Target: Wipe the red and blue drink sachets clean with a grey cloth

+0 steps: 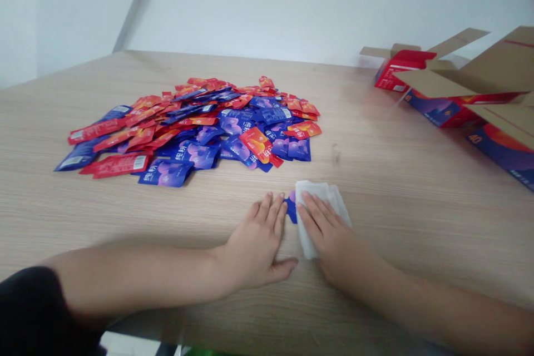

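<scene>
A blue sachet with a purple print lies on the table, mostly hidden between and under my hands. My left hand is open, its fingers stretched out flat and the fingertips on the sachet's left edge. A folded white tissue covers the sachet's right side. Pressing down on that tissue is my right hand, which holds it against the tabletop; the thumb is out of sight. Beyond my hands spreads a pile of sachets, some blue and purple, others red and orange.
Several opened cardboard boxes stand at the right: a small red box at the back and larger blue and red boxes nearer, flaps sticking out. Pale wood forms the tabletop. A white wall rises behind it.
</scene>
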A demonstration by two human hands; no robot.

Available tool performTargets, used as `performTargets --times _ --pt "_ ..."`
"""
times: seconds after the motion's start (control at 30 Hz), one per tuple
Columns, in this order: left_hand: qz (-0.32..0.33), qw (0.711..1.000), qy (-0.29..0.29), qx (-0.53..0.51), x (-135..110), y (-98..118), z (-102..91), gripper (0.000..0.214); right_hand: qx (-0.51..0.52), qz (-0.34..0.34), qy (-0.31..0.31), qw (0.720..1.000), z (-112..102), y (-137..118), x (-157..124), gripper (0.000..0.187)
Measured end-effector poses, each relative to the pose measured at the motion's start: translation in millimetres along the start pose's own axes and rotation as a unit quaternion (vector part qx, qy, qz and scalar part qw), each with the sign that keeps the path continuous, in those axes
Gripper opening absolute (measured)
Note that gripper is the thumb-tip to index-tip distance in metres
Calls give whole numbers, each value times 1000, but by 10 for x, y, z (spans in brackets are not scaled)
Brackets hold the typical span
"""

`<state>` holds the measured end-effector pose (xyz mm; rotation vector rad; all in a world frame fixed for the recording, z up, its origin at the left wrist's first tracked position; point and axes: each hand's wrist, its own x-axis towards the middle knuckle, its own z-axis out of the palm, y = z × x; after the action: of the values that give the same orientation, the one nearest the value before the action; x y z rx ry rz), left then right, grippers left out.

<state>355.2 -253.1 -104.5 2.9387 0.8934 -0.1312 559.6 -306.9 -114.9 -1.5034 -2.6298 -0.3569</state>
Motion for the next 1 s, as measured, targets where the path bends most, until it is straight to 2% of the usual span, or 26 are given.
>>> performTargets --times 0.13,0.27,0.37,0.43,0.57,0.63,0.73,0.83,1.0 --pt "2 1000 -13 0 1 0 -10 92 -65 48 -31 996 -1 120 -220 66" --pt "2 1000 -10 1 5 -3 -4 92 -113 78 -24 990 89 228 -402 92" --pt "3 1000 -2 -2 5 -5 0 92 -113 94 -17 989 115 234 -390 98" --pt "3 1000 0 -7 3 -7 -2 92 -85 76 -20 993 93 203 -292 94" --pt "3 1000 -2 -16 -3 -15 -7 91 17 -23 -7 1000 56 88 -3 74" --pt "3 1000 -3 -17 -2 -18 -5 91 52 -52 6 997 69 31 106 73" --pt "2 1000 -2 -14 4 -16 -6 92 57 -56 6 997 91 1 149 76" --pt "2 1000 -3 -9 6 -8 -15 92 2 -38 2 999 82 66 43 76" --pt "5 1000 -8 -3 2 0 -15 92 -87 34 -2 996 86 303 -290 97"
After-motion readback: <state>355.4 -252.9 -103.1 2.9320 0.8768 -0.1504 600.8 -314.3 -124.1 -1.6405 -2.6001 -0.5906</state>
